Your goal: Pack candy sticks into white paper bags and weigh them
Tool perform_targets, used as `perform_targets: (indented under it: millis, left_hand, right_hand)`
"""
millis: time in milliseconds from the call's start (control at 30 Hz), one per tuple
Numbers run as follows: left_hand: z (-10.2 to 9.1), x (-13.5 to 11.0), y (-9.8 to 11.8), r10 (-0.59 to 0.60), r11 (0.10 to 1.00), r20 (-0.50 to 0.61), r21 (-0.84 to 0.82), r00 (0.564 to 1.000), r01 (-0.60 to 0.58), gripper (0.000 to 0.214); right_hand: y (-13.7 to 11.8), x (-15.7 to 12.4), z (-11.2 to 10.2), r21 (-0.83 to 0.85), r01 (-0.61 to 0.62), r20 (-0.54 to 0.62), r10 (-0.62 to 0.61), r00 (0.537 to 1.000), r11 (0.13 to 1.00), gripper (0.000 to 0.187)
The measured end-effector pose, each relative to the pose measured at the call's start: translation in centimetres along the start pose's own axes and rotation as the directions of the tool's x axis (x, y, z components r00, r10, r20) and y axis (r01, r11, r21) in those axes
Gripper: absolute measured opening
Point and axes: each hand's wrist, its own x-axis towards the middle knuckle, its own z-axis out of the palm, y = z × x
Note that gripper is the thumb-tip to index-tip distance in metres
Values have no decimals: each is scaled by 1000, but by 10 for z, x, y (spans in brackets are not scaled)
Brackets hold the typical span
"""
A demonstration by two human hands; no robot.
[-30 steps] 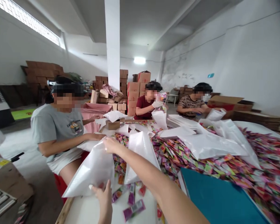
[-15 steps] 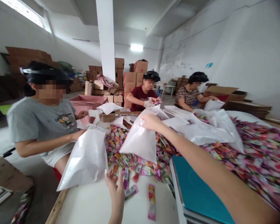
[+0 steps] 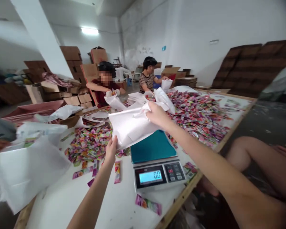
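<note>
A white plastic mailing bag is held up between my two hands. My right hand is closed on its gathered upper right end. At its lower left edge, my left hand pinches the bag. Partly below the bag is a digital scale with a teal pan; its lit display reads 0.0. Loose wrapped snack sticks in purple, green and red lie heaped behind and left of my left hand. One stick lies in front of the scale.
A large heap of wrapped sticks covers the table's right side. Two co-workers sit across the table, handling white bags. On the left, a person's hand is beside another large white bag. The wooden table edge runs along the right.
The view has turned right, bringing the scale's display into sight. My right hand has brought the bag over the scale, and my left hand, open before, now grips the bag's edge.
</note>
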Motion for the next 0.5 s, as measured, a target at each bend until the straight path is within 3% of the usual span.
perform_targets:
  millis: [100, 267, 367, 500]
  left_hand:
    - [13, -5, -11, 58, 938, 19, 340, 998, -60, 58]
    - [41, -5, -11, 137, 803, 91, 573, 986, -164, 42]
    - [57, -1, -6, 163, 721, 99, 667, 982, -186, 39]
    - [64, -3, 1, 231, 638, -45, 762, 972, -116, 49]
  right_hand:
    - [47, -30, 8, 42, -145, 46, 143, 989, 988, 10]
    - [98, -63, 13, 115, -270, 52, 266, 963, 956, 10]
    - [120, -78, 1, 218, -279, 93, 264, 960, 935, 13]
    - [155, -104, -31, 444, -331, 93, 325, 941, 833, 15]
